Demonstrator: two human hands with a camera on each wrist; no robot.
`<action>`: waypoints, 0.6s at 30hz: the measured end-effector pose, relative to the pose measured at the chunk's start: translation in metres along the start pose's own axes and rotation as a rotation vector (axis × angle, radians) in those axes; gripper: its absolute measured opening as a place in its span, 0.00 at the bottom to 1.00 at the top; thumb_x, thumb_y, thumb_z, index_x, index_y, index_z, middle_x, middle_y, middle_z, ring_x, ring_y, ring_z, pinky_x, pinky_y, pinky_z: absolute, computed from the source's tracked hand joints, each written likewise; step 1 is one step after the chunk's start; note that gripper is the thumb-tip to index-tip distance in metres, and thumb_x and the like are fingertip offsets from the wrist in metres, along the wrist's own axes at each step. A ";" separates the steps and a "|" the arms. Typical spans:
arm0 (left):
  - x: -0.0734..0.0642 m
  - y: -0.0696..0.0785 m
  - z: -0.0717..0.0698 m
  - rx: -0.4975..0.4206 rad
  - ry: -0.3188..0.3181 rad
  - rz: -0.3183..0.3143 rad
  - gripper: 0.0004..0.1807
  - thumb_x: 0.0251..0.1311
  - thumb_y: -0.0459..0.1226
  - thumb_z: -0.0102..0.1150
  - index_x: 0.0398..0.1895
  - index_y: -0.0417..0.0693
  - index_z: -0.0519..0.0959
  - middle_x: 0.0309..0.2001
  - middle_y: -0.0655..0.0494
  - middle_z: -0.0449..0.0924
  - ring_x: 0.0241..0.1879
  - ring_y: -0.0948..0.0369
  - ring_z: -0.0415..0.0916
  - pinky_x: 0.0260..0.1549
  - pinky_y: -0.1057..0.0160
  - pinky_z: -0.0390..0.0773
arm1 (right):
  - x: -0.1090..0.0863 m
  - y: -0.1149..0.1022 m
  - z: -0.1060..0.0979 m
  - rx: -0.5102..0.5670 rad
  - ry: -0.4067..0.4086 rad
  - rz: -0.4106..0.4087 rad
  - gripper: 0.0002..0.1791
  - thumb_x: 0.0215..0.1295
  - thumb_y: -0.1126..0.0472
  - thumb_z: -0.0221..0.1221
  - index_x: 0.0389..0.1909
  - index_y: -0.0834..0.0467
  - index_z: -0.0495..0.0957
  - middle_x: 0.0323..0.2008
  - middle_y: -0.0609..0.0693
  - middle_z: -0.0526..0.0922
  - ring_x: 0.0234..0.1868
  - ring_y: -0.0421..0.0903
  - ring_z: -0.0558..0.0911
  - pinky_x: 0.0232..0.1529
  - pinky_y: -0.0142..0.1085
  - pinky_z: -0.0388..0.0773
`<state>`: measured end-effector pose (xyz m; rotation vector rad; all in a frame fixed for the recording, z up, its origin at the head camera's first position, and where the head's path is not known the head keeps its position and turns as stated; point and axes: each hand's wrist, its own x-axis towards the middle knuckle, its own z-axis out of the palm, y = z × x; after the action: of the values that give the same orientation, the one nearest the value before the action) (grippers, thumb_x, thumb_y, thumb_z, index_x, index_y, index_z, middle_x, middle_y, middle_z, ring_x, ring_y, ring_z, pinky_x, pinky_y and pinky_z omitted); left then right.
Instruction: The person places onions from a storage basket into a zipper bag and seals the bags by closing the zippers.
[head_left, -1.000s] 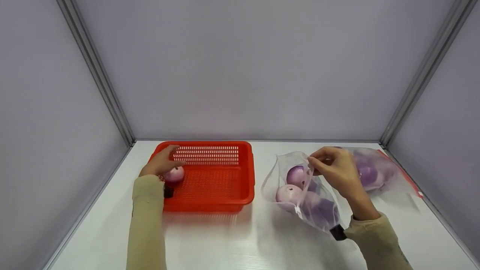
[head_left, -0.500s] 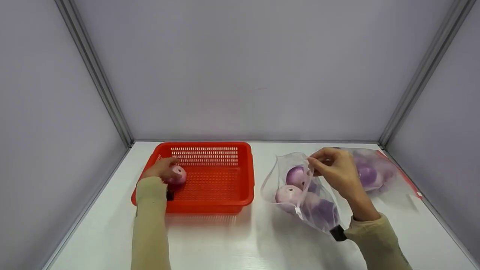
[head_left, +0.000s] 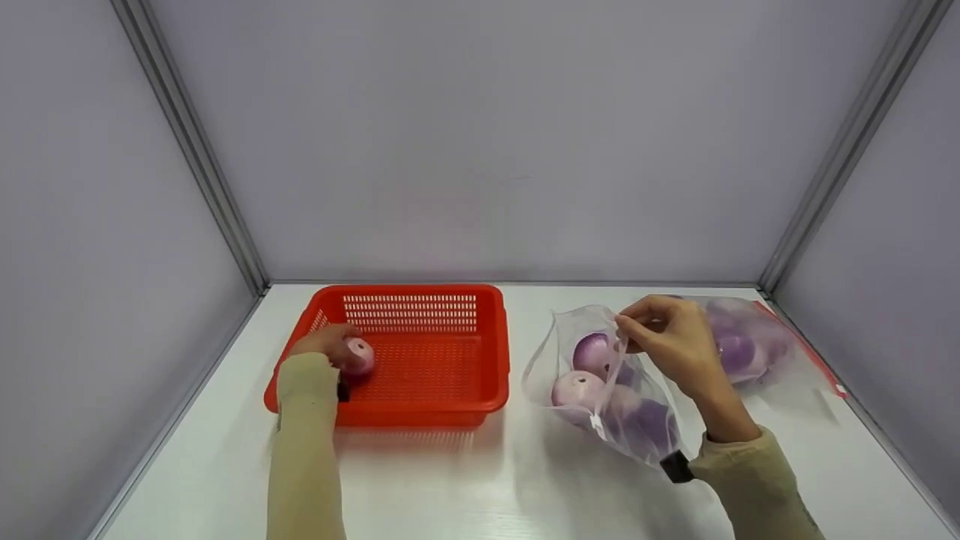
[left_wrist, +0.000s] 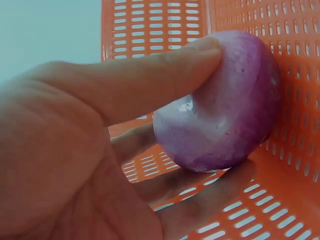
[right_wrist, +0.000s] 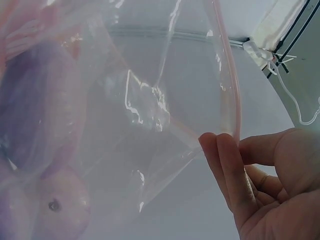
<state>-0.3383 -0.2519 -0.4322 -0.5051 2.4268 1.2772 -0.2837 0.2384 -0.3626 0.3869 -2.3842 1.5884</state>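
Inside the red slotted basket [head_left: 420, 367], my left hand [head_left: 322, 343] holds a purple onion [head_left: 360, 356] near the left wall. In the left wrist view the thumb lies on top of the onion [left_wrist: 225, 110], and the other fingers reach under it. My right hand [head_left: 671, 337] pinches the upper rim of a clear zipper bag [head_left: 566, 319] between thumb and fingertips. The bag's mouth gapes toward the basket. Several purple onions [head_left: 577, 390] are inside it. In the right wrist view the right hand [right_wrist: 265, 185] grips the bag's pinkish zip edge.
A second clear bag [head_left: 787, 375] with a red zip edge, filled with several purple onions [head_left: 735, 352], lies at the right behind my right hand. Pale grey walls [head_left: 480, 150] enclose the white table [head_left: 450, 495] at the back and on both sides.
My left hand has come down over the basket's left side and taken hold of the onion, which has shifted slightly right. The right hand and the bag have stayed put.
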 end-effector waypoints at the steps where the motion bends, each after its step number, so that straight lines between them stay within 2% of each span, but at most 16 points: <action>1: 0.001 0.000 0.001 -0.001 -0.002 -0.003 0.38 0.64 0.37 0.67 0.78 0.60 0.67 0.70 0.40 0.64 0.59 0.43 0.70 0.40 0.53 0.88 | 0.000 0.000 0.000 -0.003 0.000 -0.002 0.08 0.66 0.66 0.69 0.37 0.69 0.86 0.27 0.56 0.87 0.24 0.39 0.87 0.31 0.32 0.88; 3: 0.002 0.000 0.001 0.041 -0.006 0.009 0.39 0.65 0.37 0.66 0.78 0.59 0.65 0.70 0.40 0.63 0.56 0.44 0.71 0.38 0.56 0.88 | 0.001 0.001 0.000 -0.007 0.001 -0.011 0.08 0.66 0.66 0.69 0.36 0.69 0.86 0.26 0.56 0.87 0.24 0.40 0.87 0.31 0.33 0.88; 8: 0.005 -0.001 0.000 0.055 -0.019 0.012 0.40 0.65 0.35 0.65 0.80 0.58 0.63 0.71 0.40 0.62 0.50 0.44 0.78 0.36 0.55 0.88 | 0.001 0.003 0.001 -0.014 0.002 -0.028 0.08 0.66 0.67 0.68 0.35 0.71 0.85 0.25 0.55 0.86 0.23 0.40 0.87 0.31 0.34 0.88; 13: 0.009 0.001 -0.003 0.198 -0.035 0.094 0.39 0.63 0.37 0.68 0.78 0.53 0.65 0.67 0.39 0.69 0.56 0.45 0.71 0.50 0.51 0.83 | 0.002 0.004 0.001 -0.018 0.001 -0.026 0.07 0.66 0.68 0.68 0.35 0.70 0.85 0.26 0.54 0.86 0.23 0.40 0.87 0.31 0.35 0.88; 15: 0.011 0.002 -0.003 0.247 -0.036 0.119 0.39 0.62 0.38 0.69 0.77 0.52 0.66 0.66 0.40 0.71 0.58 0.45 0.69 0.52 0.51 0.80 | 0.003 0.004 0.001 -0.021 0.000 -0.024 0.06 0.66 0.68 0.68 0.35 0.69 0.85 0.26 0.54 0.86 0.23 0.41 0.87 0.31 0.35 0.88; 18: 0.014 0.003 -0.003 0.202 -0.035 0.111 0.39 0.62 0.37 0.70 0.76 0.55 0.67 0.65 0.41 0.71 0.58 0.44 0.69 0.49 0.50 0.83 | 0.002 0.004 0.001 -0.025 0.000 -0.023 0.06 0.66 0.67 0.68 0.35 0.69 0.86 0.26 0.54 0.87 0.24 0.41 0.87 0.31 0.34 0.88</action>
<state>-0.3522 -0.2551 -0.4344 -0.2940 2.5484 1.0562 -0.2874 0.2383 -0.3656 0.4084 -2.3884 1.5472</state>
